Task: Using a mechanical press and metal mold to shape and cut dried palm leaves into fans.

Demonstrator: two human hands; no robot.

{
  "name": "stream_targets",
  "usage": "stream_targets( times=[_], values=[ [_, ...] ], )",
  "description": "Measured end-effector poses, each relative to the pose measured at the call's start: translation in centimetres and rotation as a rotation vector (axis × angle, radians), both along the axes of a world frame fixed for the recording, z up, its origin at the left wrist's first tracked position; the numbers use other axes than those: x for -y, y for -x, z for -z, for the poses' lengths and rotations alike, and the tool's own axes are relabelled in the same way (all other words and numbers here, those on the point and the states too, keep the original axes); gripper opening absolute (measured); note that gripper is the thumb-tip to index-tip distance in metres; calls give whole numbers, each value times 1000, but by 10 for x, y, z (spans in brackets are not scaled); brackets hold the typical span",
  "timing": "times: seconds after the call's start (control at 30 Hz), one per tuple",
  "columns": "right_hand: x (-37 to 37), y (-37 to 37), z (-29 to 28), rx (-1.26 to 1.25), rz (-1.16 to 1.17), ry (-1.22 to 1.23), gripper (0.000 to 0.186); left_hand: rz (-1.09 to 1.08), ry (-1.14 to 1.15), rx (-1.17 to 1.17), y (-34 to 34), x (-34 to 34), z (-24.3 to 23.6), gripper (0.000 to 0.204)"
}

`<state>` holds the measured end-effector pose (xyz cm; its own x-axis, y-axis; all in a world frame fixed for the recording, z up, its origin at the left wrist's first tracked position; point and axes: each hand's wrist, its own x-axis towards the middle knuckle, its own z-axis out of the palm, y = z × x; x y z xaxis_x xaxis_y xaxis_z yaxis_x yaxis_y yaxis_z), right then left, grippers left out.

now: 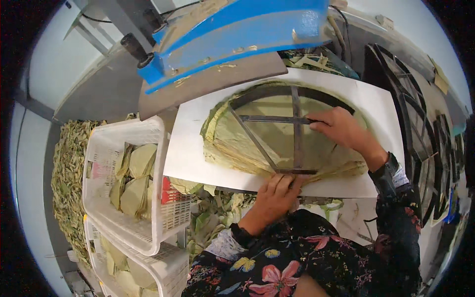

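Note:
A dark metal frame with crossbars (298, 133) lies on a stack of pale green leaf sheets (225, 133), which rests on a white board (187, 143). My right hand (345, 129) grips a crossbar near the frame's right side. At the near edge, my left hand (273, 197) has its fingers curled against the leaf stack, just below the frame's bottom bar. Some leaves stick out in a bundle to the right of that hand.
A blue machine (232, 29) stands behind the board. White baskets (118, 231) holding leaf stacks are at left, beside a heap of leaf scraps (69, 183). More black frames (424, 138) lean along the right. Scraps lie below the board.

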<state>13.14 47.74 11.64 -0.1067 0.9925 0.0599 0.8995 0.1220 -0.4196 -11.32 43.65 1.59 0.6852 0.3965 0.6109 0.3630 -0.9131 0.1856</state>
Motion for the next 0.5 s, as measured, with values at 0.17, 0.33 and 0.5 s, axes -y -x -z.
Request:
stream_targets(
  times=[0.17, 0.33, 0.5],
  values=[
    [3, -1, 18, 83, -2, -69, 28, -13, -22, -32, 2, 2, 0, 40],
    [0, -1, 32, 86, -40, -101, 30, 20, -13, -51, 4, -6, -2, 43],
    [3, 2, 34, 79, -34, -155, 31, 69, 34, -67, 5, -13, -10, 41]
  ],
)
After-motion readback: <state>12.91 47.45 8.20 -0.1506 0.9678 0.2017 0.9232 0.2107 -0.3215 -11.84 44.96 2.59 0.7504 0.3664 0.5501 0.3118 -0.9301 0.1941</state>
